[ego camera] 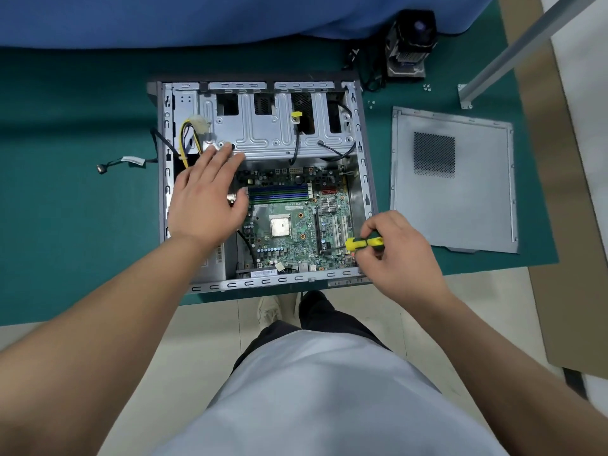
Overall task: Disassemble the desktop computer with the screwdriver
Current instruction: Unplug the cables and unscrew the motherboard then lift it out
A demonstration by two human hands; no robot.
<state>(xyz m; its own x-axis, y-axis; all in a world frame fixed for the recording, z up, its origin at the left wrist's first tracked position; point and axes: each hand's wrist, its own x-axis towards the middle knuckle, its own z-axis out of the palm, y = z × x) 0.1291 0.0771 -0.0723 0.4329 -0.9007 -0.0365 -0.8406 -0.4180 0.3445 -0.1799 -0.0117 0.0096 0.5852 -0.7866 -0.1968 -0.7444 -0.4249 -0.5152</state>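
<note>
Green mat (82,225), blue cloth (197,18).

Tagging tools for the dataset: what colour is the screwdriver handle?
Yellow and dark green, on the screwdriver held in the right hand; head view.

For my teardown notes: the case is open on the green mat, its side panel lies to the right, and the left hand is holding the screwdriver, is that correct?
Not quite: in the head view the right hand grips the screwdriver; the left hand rests open inside the case.
</note>
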